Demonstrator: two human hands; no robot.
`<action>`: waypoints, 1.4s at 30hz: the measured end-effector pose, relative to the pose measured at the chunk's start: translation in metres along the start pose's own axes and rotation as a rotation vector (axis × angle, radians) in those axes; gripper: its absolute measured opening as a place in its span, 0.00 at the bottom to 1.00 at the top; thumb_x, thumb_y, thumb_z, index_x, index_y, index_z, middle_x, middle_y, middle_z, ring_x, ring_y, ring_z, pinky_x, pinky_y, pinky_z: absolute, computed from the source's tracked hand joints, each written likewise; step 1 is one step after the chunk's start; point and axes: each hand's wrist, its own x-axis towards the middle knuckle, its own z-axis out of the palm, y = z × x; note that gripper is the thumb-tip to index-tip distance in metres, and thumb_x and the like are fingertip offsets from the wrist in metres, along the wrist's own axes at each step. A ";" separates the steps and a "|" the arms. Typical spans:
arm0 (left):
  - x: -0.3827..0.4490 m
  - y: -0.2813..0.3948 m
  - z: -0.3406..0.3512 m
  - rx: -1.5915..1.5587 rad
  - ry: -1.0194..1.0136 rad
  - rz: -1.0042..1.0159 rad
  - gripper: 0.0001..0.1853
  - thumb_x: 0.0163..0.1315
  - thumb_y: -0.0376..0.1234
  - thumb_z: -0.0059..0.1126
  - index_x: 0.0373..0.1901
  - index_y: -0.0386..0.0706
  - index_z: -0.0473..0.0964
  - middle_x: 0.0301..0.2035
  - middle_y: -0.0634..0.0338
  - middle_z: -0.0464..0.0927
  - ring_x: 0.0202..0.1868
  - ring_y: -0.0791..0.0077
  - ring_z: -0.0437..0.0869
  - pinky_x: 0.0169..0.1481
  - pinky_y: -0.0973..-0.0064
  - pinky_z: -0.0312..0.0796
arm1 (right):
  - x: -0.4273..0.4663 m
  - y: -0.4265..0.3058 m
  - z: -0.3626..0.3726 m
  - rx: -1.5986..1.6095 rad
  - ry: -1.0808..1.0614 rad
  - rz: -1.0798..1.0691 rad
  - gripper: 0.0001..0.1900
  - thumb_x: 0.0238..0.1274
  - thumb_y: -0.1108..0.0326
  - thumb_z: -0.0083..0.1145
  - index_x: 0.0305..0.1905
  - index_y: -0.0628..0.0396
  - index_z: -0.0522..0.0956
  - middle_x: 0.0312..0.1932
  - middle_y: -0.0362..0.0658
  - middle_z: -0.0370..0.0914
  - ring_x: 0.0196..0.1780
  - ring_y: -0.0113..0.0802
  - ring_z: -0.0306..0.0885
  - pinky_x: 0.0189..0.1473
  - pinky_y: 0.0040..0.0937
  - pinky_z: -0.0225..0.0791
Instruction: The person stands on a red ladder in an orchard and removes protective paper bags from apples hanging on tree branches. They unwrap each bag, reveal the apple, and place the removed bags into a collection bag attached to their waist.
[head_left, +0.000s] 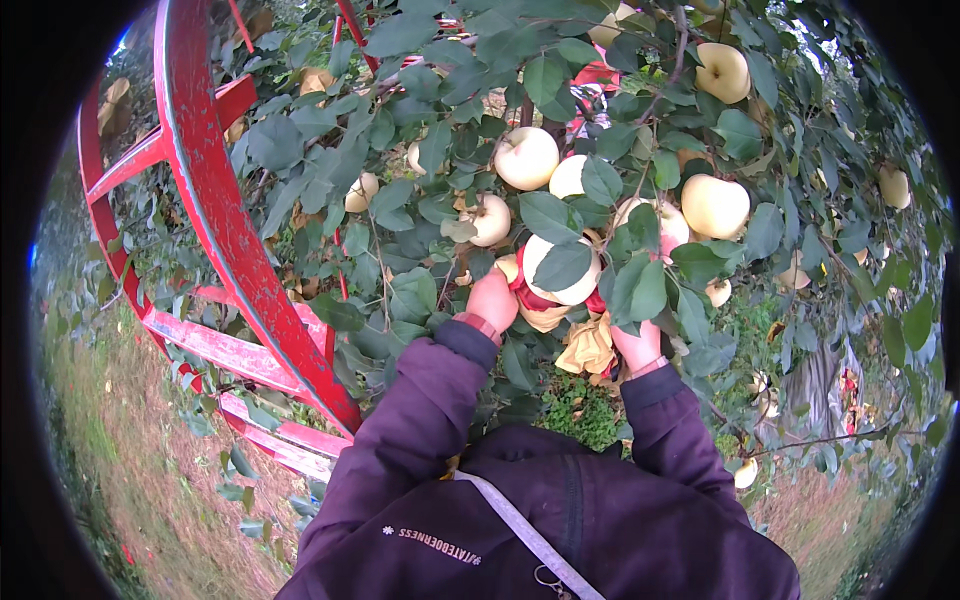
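Note:
Both hands reach up among the leaves around a pale apple (564, 271) on the tree. My left hand (493, 301) is at the apple's lower left, against the red and tan paper bag (541, 315) that lies open under the fruit; its fingertips are partly hidden. To the lower right, my right hand (637, 343) is beside a crumpled tan paper (587, 346), with its fingers mostly behind leaves, so its grip cannot be made out. More pale apples, such as one above (526, 158) and one at the right (715, 206), hang close by.
A worn red metal ladder (247, 262) stands at the left, partly among the branches. Leafy branches surround both arms. Behind the leaves at the top, something red and white (592, 97) shows. Grey sheeting (814, 390) is at the lower right. A pale strap (525, 532) crosses my jacket.

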 end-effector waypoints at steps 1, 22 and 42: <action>-0.003 0.001 0.001 0.055 -0.034 -0.031 0.16 0.57 0.30 0.53 0.45 0.30 0.72 0.35 0.37 0.80 0.41 0.44 0.83 0.47 0.54 0.75 | 0.002 0.001 0.003 -0.100 0.044 -0.084 0.16 0.54 0.63 0.62 0.47 0.59 0.78 0.41 0.51 0.80 0.44 0.49 0.79 0.45 0.42 0.72; -0.090 0.033 -0.008 0.158 -0.475 0.274 0.12 0.52 0.28 0.51 0.38 0.35 0.72 0.27 0.43 0.80 0.33 0.45 0.82 0.38 0.52 0.74 | -0.006 -0.064 -0.040 0.291 -0.287 0.300 0.09 0.64 0.70 0.51 0.44 0.56 0.81 0.27 0.46 0.79 0.30 0.35 0.78 0.37 0.31 0.71; -0.050 0.063 0.048 -1.511 -0.465 -0.397 0.14 0.71 0.37 0.47 0.47 0.36 0.75 0.42 0.60 0.80 0.44 0.74 0.80 0.52 0.73 0.71 | -0.046 -0.037 -0.021 0.907 -0.342 0.582 0.10 0.60 0.81 0.54 0.46 0.63 0.78 0.34 0.38 0.81 0.38 0.22 0.78 0.44 0.22 0.70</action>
